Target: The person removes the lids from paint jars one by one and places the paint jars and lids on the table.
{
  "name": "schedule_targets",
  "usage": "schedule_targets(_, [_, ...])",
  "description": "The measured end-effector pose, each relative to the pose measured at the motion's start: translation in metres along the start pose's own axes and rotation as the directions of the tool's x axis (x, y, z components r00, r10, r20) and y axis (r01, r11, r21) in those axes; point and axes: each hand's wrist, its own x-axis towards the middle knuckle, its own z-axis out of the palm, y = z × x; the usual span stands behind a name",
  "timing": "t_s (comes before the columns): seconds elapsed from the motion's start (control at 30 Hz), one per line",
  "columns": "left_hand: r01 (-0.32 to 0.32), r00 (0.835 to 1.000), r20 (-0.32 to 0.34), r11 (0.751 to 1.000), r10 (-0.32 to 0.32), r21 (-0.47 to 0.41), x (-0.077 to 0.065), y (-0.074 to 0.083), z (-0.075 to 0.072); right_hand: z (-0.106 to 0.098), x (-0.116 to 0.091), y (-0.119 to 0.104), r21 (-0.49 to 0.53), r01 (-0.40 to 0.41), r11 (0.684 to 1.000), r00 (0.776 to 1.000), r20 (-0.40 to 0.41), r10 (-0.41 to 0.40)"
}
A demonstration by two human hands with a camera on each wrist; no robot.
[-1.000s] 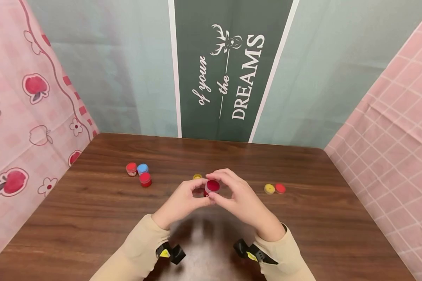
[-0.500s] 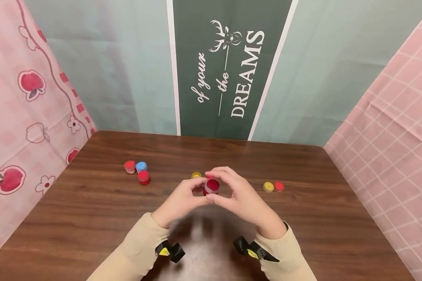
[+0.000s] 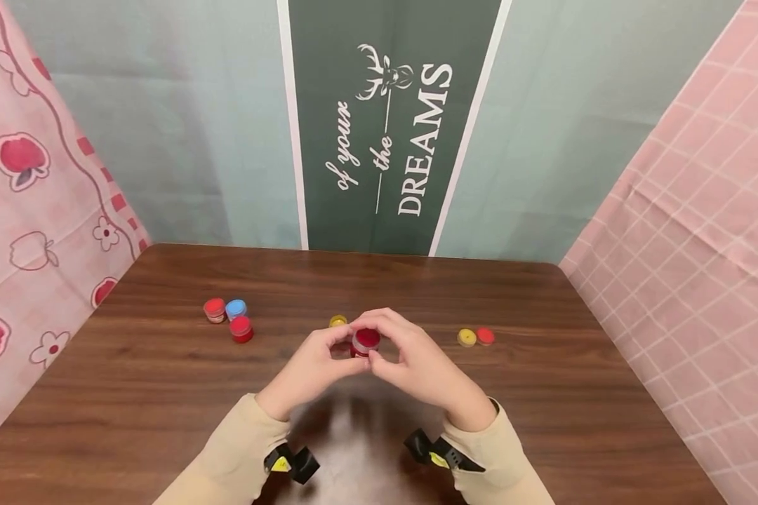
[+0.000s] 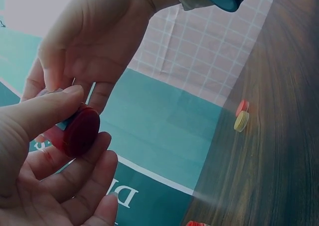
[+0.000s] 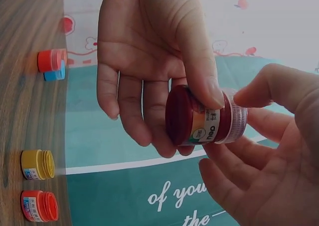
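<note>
A small dark red paint jar [image 3: 366,341] with a clear ribbed lid [image 5: 237,117] is held between both hands above the table. My left hand [image 3: 306,368] grips the body of the jar, its thumb lying across the label in the right wrist view. With thumb and fingers, my right hand [image 3: 410,358] pinches the lid end. The lid sits on the jar; whether it is turning cannot be told. Behind the hands stand a lidless yellow paint jar [image 5: 38,164] and a lidless orange-red paint jar [image 5: 39,206].
On the left of the brown table [image 3: 543,421] are a red jar [image 3: 215,310], a blue jar [image 3: 236,309] and another red jar [image 3: 241,329]. A yellow lid [image 3: 467,337] and a red lid [image 3: 485,336] lie to the right. Fabric curtains [image 3: 164,140] surround the table.
The head view has shifted, so hands and table things appear farther left together. Both hands keep holding the dark red jar, with hardly any other movement.
</note>
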Motion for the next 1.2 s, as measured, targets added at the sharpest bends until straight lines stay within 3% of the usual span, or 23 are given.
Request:
schedule_targets(0.33, [-0.006, 1.000, -0.005, 1.000, 0.006, -0.010, 0.004, 0.004, 0.002, -0.004, 0.000, -0.004, -0.029, -0.118, 0.993, 0.990, -0.081, 0.115])
schedule_targets(0.47, [-0.017, 1.000, 0.012, 0.999, 0.018, -0.040, 0.006, 0.004, 0.006, -0.005, -0.003, -0.003, -0.040, -0.115, 0.993, 0.989, -0.100, 0.110])
schedule_targets(0.6, [-0.014, 1.000, 0.016, 0.998, 0.015, -0.058, 0.007, 0.005, 0.008, -0.006, -0.005, -0.001, -0.048, -0.089, 0.995, 0.994, -0.066, 0.086])
schedule_targets(0.87, [-0.013, 1.000, -0.001, 1.000, 0.013, -0.023, 0.002, 0.003, 0.001, 0.000, -0.001, -0.002, -0.010, -0.001, 1.000, 1.000, -0.030, 0.001])
schedule_targets(1.2, [-0.026, 1.000, 0.002, 1.000, 0.026, -0.011, -0.002, 0.003, -0.002, 0.004, 0.001, -0.003, -0.002, -0.095, 0.996, 0.993, -0.067, 0.094])
